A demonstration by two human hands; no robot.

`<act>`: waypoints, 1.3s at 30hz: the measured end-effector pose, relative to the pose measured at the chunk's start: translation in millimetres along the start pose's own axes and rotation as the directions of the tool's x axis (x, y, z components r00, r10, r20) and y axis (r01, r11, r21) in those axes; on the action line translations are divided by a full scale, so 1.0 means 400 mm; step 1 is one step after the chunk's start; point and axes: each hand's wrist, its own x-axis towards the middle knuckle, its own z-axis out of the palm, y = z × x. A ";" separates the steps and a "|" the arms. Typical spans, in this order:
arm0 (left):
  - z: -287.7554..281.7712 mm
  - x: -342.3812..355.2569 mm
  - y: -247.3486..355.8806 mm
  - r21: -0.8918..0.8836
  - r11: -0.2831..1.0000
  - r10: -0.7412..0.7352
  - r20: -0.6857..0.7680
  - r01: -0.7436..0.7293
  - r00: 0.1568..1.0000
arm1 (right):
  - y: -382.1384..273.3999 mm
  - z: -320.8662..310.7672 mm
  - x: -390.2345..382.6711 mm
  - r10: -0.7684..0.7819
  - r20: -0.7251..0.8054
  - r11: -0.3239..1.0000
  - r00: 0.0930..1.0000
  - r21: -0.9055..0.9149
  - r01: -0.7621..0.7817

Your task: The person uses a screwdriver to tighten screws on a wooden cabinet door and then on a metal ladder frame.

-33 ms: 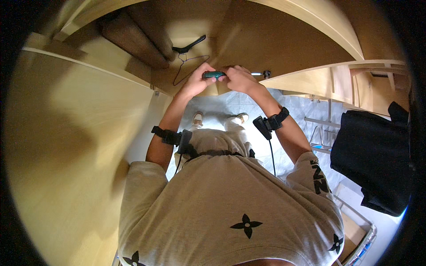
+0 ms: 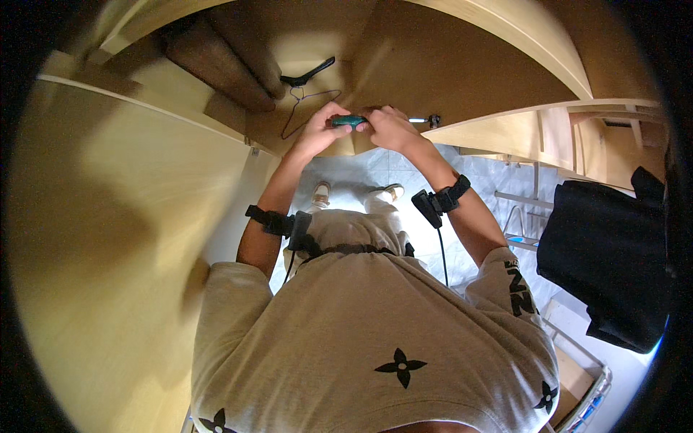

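Observation:
My left hand [image 2: 323, 132] and my right hand [image 2: 390, 128] meet at the top middle, inside a wooden cabinet [image 2: 419, 58]. Both grip a small green object [image 2: 346, 121] with fingers curled round it; what it is, I cannot make out. Just beyond them lie a thin wire hanger [image 2: 296, 108] and a black hanger [image 2: 310, 73]. A short light bar with a dark fitting [image 2: 434, 120] is right of my right hand. Long brown rolled or padded pieces [image 2: 216, 61] are at the upper left.
A large pale wooden panel [image 2: 108, 252] fills the left side. On the right, black cloth [image 2: 599, 252] hangs beside a metal frame [image 2: 512, 197] and open wooden compartments [image 2: 606, 137]. My shoes [image 2: 321, 193] stand on grey tiled floor [image 2: 386, 162] below my hands.

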 end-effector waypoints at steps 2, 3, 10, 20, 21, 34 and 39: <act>-0.012 0.005 0.030 -0.291 0.910 -0.303 0.022 0.296 0.953 | 0.013 0.008 -0.001 -0.043 -0.073 0.995 0.996 -0.088 0.036; -0.017 0.008 0.044 -0.535 0.657 -0.555 0.132 0.531 0.821 | 0.017 0.008 -0.001 -0.041 -0.071 0.995 0.997 -0.089 0.035; 0.012 -0.009 0.004 -0.269 0.903 -0.320 0.098 0.335 0.942 | -0.022 -0.015 -0.009 -0.071 -0.092 0.996 0.993 -0.054 0.066; -0.015 0.007 0.043 -0.336 0.736 -0.530 0.254 0.588 0.809 | -0.009 -0.001 0.000 -0.167 -0.095 0.968 0.981 -0.208 0.144; -0.008 0.011 0.054 -0.300 0.799 -0.489 0.180 0.521 0.854 | 0.002 0.008 0.002 -0.232 -0.225 0.960 0.946 -0.207 0.186; -0.029 0.017 0.069 -0.219 0.766 -0.559 0.237 0.605 0.794 | 0.006 0.033 0.016 -0.244 -0.205 0.953 0.948 -0.231 0.195; 0.001 -0.013 0.045 -0.045 0.947 -0.313 0.080 0.317 0.946 | 0.014 -0.024 0.033 -0.080 0.103 0.989 0.991 0.135 0.066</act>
